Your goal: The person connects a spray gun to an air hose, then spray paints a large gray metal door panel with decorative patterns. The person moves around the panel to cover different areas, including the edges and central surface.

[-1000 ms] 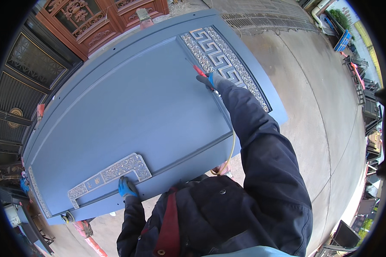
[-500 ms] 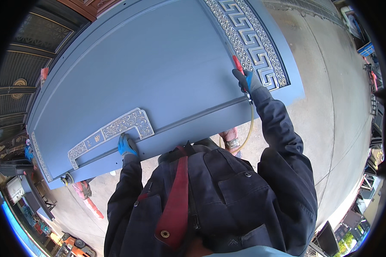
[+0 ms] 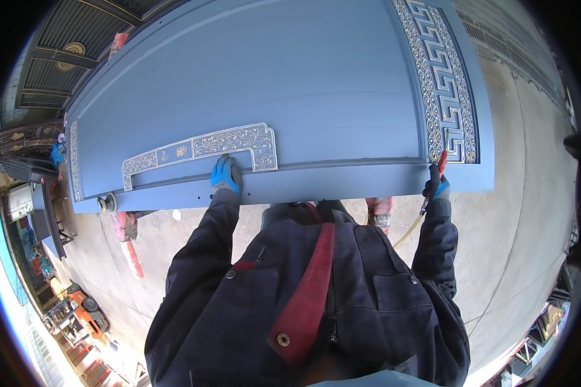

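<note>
A large blue-grey door panel [image 3: 342, 97] lies flat in front of me. My left hand [image 3: 225, 175], in a blue and grey glove, rests on its near edge with fingers stretched flat, just below the ornate silver-and-gold door handle [image 3: 203, 147]. At the panel's near right corner, my right hand [image 3: 436, 186] is closed around a red air blow gun [image 3: 441, 162]. The gun's thin nozzle points up over the key-pattern ornamental strip [image 3: 455, 122], and a yellowish hose [image 3: 410, 232] runs down from its grip.
A small round disc-like item [image 3: 108, 202] sits on the near left edge. Stands wrapped in pink-red covering [image 3: 381, 209] show under the panel. Dark decorated panels [image 3: 61, 61] stand at the far left, an orange vehicle [image 3: 87, 316] at lower left. Concrete floor [image 3: 503, 219] extends right.
My right hand has drawn back toward me with the blow gun, to the panel's near edge by the strip's end. My left hand stays below the handle. The whole view has turned.
</note>
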The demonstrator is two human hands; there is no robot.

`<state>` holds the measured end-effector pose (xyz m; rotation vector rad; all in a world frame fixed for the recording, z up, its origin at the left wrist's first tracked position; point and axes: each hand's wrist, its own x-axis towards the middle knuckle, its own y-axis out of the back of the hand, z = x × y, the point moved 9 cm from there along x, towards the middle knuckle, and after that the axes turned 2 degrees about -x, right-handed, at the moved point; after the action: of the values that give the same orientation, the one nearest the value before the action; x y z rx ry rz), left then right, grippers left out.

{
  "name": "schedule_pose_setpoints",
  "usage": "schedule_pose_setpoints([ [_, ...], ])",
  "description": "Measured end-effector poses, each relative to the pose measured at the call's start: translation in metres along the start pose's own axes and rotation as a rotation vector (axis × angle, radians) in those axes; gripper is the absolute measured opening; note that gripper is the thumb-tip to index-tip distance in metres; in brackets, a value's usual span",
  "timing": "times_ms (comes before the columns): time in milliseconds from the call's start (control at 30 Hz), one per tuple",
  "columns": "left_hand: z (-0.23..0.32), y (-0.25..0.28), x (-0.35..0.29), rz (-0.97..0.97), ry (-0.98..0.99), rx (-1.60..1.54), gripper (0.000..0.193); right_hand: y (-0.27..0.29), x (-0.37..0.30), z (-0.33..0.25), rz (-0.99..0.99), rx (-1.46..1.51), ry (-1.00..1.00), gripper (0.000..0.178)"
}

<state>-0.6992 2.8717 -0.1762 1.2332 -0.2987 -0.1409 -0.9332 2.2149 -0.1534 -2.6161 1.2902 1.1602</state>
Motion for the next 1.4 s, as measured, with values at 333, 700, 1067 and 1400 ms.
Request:
schedule_pose_setpoints([
  [333, -0.016, -0.021, 0.004, -0.030, 0.076, -0.001, 0.031, 0.012, -0.077, 0.046, -0.392, -0.468, 0.227, 0.052],
  [700, -0.006, -0.007, 0.001, -0.025, -0.005, -0.005, 0.041, -0.172, -0.157, 0.025, -0.829, -0.320, 0.067, 0.055],
  [1067, 0.001, 0.030, -0.038, -0.119, -0.044, -0.108, 0.064, -0.401, -0.255, -0.021, -1.073, -0.544, 0.196, 0.053],
  [1400, -0.085, 0.071, -0.074, -0.060, 0.009, -0.296, 0.059, -0.537, -0.340, -0.005, -1.136, -0.905, 0.291, 0.063],
])
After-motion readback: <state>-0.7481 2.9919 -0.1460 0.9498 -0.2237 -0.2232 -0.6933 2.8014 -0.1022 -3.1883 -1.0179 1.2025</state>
